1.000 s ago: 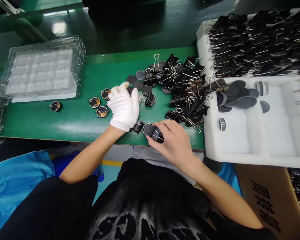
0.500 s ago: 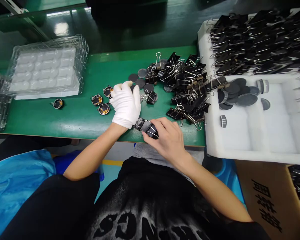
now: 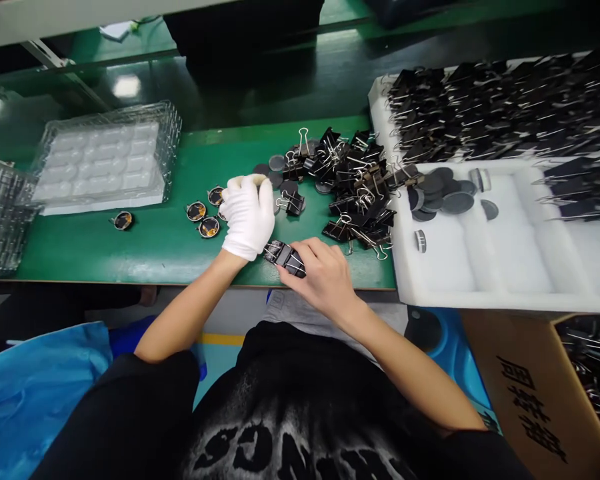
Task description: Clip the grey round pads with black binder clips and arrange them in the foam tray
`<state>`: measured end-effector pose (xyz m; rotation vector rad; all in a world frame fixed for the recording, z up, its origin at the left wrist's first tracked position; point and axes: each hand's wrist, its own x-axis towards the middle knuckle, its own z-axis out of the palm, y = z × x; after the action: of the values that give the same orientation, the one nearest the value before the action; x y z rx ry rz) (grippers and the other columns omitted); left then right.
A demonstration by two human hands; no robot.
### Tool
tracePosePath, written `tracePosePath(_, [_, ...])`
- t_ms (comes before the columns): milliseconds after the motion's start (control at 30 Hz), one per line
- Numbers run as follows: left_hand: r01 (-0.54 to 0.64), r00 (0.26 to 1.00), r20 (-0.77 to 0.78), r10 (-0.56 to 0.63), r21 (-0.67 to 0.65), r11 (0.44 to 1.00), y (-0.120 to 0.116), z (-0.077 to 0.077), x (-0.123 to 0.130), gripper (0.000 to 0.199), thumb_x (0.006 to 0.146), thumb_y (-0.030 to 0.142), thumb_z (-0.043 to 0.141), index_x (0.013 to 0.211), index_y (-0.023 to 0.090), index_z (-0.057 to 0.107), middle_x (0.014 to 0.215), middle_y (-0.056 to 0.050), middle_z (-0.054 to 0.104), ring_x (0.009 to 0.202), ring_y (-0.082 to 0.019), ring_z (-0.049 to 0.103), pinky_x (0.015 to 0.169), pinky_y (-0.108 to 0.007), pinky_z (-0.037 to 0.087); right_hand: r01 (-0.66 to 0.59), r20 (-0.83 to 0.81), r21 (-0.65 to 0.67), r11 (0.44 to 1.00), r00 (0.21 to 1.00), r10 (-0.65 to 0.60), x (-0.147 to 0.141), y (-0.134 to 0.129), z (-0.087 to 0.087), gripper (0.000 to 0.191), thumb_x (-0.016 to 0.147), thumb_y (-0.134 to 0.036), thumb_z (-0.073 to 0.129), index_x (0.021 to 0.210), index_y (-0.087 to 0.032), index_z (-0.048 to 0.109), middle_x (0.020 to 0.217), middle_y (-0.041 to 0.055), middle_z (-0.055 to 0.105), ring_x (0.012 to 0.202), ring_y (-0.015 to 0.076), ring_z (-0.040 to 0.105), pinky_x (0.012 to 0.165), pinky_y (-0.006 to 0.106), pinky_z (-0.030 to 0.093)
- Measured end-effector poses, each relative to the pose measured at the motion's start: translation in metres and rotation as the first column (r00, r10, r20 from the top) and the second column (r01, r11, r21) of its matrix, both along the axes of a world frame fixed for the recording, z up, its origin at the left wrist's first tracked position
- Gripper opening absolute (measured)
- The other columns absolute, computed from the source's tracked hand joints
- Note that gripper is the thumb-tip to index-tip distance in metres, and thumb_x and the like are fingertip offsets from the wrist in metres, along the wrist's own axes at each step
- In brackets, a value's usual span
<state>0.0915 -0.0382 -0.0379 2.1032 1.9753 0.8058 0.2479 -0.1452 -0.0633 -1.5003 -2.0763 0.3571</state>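
My right hand [image 3: 325,275] is bare and closed around black binder clips [image 3: 286,259] at the near edge of the green table; their silver wire handles lie flat along them. My left hand [image 3: 249,219], in a white glove, is just left of the clips with its fingers curled away from me. Whatever its fingers hold is hidden. Beside it lie round watch-like pieces [image 3: 209,227] with dark and orange faces, one partly covered by the glove. Dark discs [image 3: 277,163] and a loose binder clip [image 3: 291,202] lie beyond my hands.
A heap of black binder clips [image 3: 357,193] covers the table's right part. Against it stands a white foam tray [image 3: 530,300] holding rows of clips and loose discs. Clear plastic blister trays [image 3: 105,160] are stacked at left. A cardboard box [image 3: 525,393] stands below right.
The view has shifted, so the foam tray now appears further left and the table items slightly lower. Both hands keep nearly the same pose, and the held clips show more fully.
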Motion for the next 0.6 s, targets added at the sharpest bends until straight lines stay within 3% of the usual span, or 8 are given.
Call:
tracePosePath(67, [0.255,0.965,0.069,-0.254,-0.006,0.967,-0.007,0.013,-0.010,0.050,0.106,0.041,0.017,0.118,0.022,0.061,0.125,-0.014,0.065,0.119,-0.024,0.059,0.104,-0.043,0.046,0.011,-0.129,-0.106,0.994,0.991,-0.025,0.008,0.003,0.008,0.032,0.091,-0.040,0.066,0.112,-0.015,0.071,0.102,0.0103,0.072,0.089,0.0234,0.065,0.076,0.036,0.043])
tracePosePath(167, [0.653,0.756,0.032,-0.654,-0.092,0.751,-0.020,0.034,-0.025,0.044,0.103,0.039,0.026,0.114,0.021,0.064,0.116,-0.011,0.070,0.109,-0.023,0.064,0.096,-0.040,0.049,-0.134,-0.471,-0.446,0.885,0.876,-0.105,0.025,0.011,0.026,0.027,0.087,-0.044,0.071,0.099,-0.020,0.075,0.088,0.0046,0.072,0.075,0.0180,0.063,0.068,0.032,0.046])
tracePosePath(233, [0.728,0.662,-0.071,-0.746,-0.175,0.663,-0.027,0.046,-0.030,0.039,0.100,0.041,0.032,0.100,0.021,0.067,0.095,-0.009,0.072,0.087,-0.023,0.066,0.081,-0.039,0.050,-0.370,-0.664,-0.633,0.680,0.712,-0.230,0.036,0.015,0.036,0.036,0.085,-0.055,0.070,0.084,-0.019,0.075,0.076,0.0038,0.070,0.065,0.0160,0.059,0.059,0.030,0.046])
tracePosePath(267, [0.720,0.655,-0.111,-0.747,-0.207,0.662,-0.028,0.052,-0.029,0.040,0.100,0.041,0.032,0.091,0.021,0.066,0.081,-0.007,0.069,0.074,-0.021,0.063,0.072,-0.038,0.047,-0.474,-0.715,-0.667,0.575,0.625,-0.313,0.039,0.016,0.041,0.043,0.084,-0.061,0.069,0.079,-0.019,0.074,0.073,0.0046,0.069,0.063,0.0161,0.059,0.056,0.029,0.046])
tracePosePath(333, [0.661,0.704,-0.129,-0.698,-0.238,0.711,-0.028,0.061,-0.024,0.045,0.101,0.039,0.028,0.075,0.022,0.061,0.061,-0.003,0.056,0.055,-0.017,0.050,0.058,-0.034,0.037,-0.569,-0.756,-0.654,0.498,0.469,-0.458,0.040,0.015,0.048,0.052,0.083,-0.070,0.066,0.081,-0.019,0.075,0.081,0.0074,0.072,0.069,0.0181,0.063,0.056,0.031,0.051])
tracePosePath(433, [0.530,0.832,-0.007,-0.555,-0.284,0.799,-0.019,0.073,-0.011,0.051,0.103,0.042,0.028,0.061,0.023,0.048,0.052,0.000,0.040,0.051,-0.014,0.036,0.054,-0.032,0.028,-0.451,-0.823,-0.566,0.690,0.363,-0.437,0.032,0.010,0.059,0.051,0.080,-0.064,0.074,0.112,-0.024,0.074,0.111,0.0074,0.073,0.088,0.0196,0.067,0.069,0.033,0.058])
tracePosePath(500, [0.473,0.878,0.093,-0.470,-0.332,0.817,-0.008,0.079,-0.004,0.053,0.102,0.047,0.032,0.056,0.022,0.037,0.052,0.002,0.033,0.052,-0.013,0.033,0.053,-0.031,0.027,-0.299,-0.811,-0.531,0.793,0.451,-0.373,0.025,0.010,0.066,0.046,0.079,-0.051,0.081,0.115,-0.024,0.072,0.106,0.0046,0.074,0.083,0.0168,0.066,0.070,0.030,0.056])
tracePosePath(600, [0.518,0.852,0.136,-0.506,-0.367,0.773,0.009,0.085,-0.002,0.055,0.101,0.051,0.036,0.055,0.021,0.028,0.052,0.002,0.029,0.052,-0.013,0.031,0.053,-0.031,0.025,-0.181,-0.723,-0.542,0.821,0.599,-0.345,0.019,0.016,0.073,0.023,0.085,-0.042,0.075,0.089,-0.019,0.071,0.074,0.0000,0.069,0.063,0.0124,0.058,0.059,0.025,0.046])
